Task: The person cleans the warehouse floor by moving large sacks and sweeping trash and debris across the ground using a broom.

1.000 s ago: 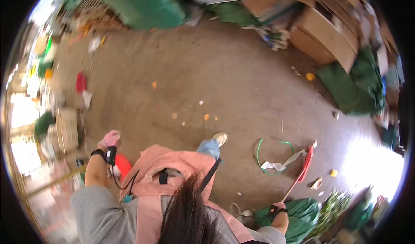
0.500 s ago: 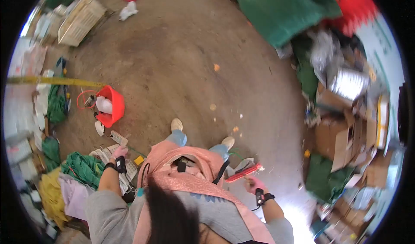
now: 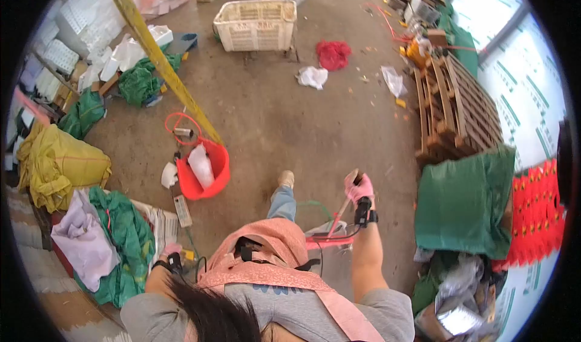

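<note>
Scuffed brown floor (image 3: 260, 124) stretches through a cluttered indoor work area, where a person in a pink apron (image 3: 266, 236) and grey shirt (image 3: 269, 302) grips a red-headed tool (image 3: 330, 242) in the right hand (image 3: 360, 189). The pink-gloved fingers are clenched around its slim handle, whose brown end pokes out above the fist; the red head lies near the floor, between the apron and the right forearm. Beside that head are a pale, crumpled sheet and a green strap (image 3: 315, 205).

The left hand (image 3: 171, 250), also gloved in pink, is low at the person's left side, near a white power strip (image 3: 183, 211) and a green tarp (image 3: 124, 245); whether its fingers are closed cannot be told. Black devices are strapped at both wrists.

Ahead and to the left, a red bucket (image 3: 219, 171) holds a whitish object (image 3: 201, 167), with a yellow pole (image 3: 163, 57) slanting down to its rim. Farther off are a cream plastic crate (image 3: 256, 39), a red bag (image 3: 333, 55) and a white bag (image 3: 312, 77). At right, wooden pallets (image 3: 454, 106) lean together near a green-covered stack (image 3: 463, 203) and bright red material (image 3: 535, 215).
</note>
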### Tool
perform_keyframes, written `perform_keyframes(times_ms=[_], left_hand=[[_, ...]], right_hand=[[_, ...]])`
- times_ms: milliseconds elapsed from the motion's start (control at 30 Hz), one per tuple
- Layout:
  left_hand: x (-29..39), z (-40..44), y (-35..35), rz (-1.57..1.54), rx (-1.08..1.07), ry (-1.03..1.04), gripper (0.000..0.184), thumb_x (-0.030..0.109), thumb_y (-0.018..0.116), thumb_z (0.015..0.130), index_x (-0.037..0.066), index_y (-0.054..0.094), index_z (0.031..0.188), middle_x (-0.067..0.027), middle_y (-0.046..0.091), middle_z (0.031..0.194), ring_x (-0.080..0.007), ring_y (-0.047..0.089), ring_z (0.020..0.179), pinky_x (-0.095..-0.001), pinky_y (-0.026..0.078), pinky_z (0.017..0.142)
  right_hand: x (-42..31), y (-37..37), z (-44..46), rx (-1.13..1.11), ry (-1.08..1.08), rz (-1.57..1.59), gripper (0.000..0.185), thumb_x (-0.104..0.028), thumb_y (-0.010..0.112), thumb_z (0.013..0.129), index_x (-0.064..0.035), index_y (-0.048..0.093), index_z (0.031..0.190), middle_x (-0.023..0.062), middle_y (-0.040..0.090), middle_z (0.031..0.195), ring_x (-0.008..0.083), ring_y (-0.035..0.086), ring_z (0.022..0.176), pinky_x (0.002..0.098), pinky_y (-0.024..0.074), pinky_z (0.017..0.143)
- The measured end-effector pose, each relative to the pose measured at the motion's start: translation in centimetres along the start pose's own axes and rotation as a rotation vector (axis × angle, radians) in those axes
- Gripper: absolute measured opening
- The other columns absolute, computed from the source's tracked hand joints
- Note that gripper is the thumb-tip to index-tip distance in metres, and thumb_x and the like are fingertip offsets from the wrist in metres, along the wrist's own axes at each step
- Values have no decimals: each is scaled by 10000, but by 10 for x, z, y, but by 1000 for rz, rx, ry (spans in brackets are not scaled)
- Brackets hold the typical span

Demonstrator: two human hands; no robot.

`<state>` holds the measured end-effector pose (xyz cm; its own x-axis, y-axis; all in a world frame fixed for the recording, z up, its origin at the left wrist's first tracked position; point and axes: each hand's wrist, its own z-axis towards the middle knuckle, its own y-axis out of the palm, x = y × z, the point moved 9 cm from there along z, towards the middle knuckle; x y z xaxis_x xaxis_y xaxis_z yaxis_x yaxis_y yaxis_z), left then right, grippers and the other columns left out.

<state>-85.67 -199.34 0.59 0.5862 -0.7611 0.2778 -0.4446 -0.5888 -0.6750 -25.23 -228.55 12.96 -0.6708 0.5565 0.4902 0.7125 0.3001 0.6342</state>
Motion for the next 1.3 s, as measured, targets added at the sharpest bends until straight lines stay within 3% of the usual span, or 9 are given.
perform_keyframes(times_ms=[233, 300, 433, 567, 667, 800, 867, 1100, 1300], left_hand=[[31, 96, -112, -285, 144, -185, 229, 186, 499, 733, 75, 497, 933, -94, 548, 800, -222, 533, 695, -350, 426, 550], [61, 125, -190, -350, 266, -184, 286, 162, 512, 750, 71, 475, 1018, -78, 545, 843, -191, 530, 724, -329, 436, 566], [110, 179, -314, -1266, 423, -285, 325, 132, 483, 803, 72, 430, 1118, -62, 543, 852, -142, 532, 713, -277, 445, 574], [152, 227, -403, -1010, 191, -388, 294, 157, 465, 813, 55, 436, 1088, -55, 542, 813, -147, 544, 657, -286, 462, 570], [140, 285, -415, -821, 77, -313, 246, 144, 467, 803, 47, 479, 1029, -52, 550, 778, -148, 546, 645, -285, 461, 552], [156, 348, -443, -666, 26, -197, 245, 146, 477, 791, 16, 517, 995, -70, 565, 764, -152, 555, 653, -289, 466, 561], [178, 371, -469, -558, 26, -153, 277, 151, 485, 788, -8, 506, 1014, -87, 577, 792, -158, 562, 657, -288, 466, 574], [189, 476, -524, -587, -148, -180, 207, 178, 483, 777, 10, 556, 873, -71, 570, 666, -171, 560, 588, -307, 467, 537], [157, 582, -595, -500, -40, -219, 240, 195, 502, 767, 1, 568, 892, -96, 602, 770, -191, 597, 684, -311, 480, 602]], right_hand=[[-85, 278, 119, -305, -181, -155, 128, -69, 519, 729, -67, 464, 613, 22, 505, 583, 109, 504, 569, 225, 480, 499], [-64, 307, 121, -471, 164, -186, 151, -106, 506, 747, -111, 441, 610, -21, 493, 569, 47, 457, 522, 176, 413, 449], [-91, 294, 147, -762, -14, -65, 205, -40, 495, 747, -108, 390, 584, -46, 344, 511, 59, 342, 416, 201, 344, 381], [-54, 214, 153, -172, -342, -769, 128, -195, 483, 754, -80, 466, 807, -41, 359, 536, 81, 353, 422, 222, 313, 382], [-30, 120, 126, 81, -1, -1111, 172, -63, 512, 660, -54, 464, 824, 73, 533, 648, 169, 536, 531, 315, 437, 447], [-95, 54, 46, 729, -705, -1490, 168, -250, 494, 790, -87, 457, 807, -21, 345, 490, 75, 339, 365, 239, 269, 328], [-80, 60, 26, 911, -626, -1605, 317, -310, 448, 815, -19, 475, 690, 46, 447, 522, 137, 419, 432, 297, 346, 401], [-106, 34, 138, 599, -318, -2123, 227, -218, 451, 803, -3, 506, 761, 184, 577, 695, 303, 581, 675, 355, 461, 590], [-90, 169, 245, 382, 109, -513, 207, -255, 451, 841, -62, 481, 771, 4, 433, 520, 125, 427, 404, 244, 350, 350]])
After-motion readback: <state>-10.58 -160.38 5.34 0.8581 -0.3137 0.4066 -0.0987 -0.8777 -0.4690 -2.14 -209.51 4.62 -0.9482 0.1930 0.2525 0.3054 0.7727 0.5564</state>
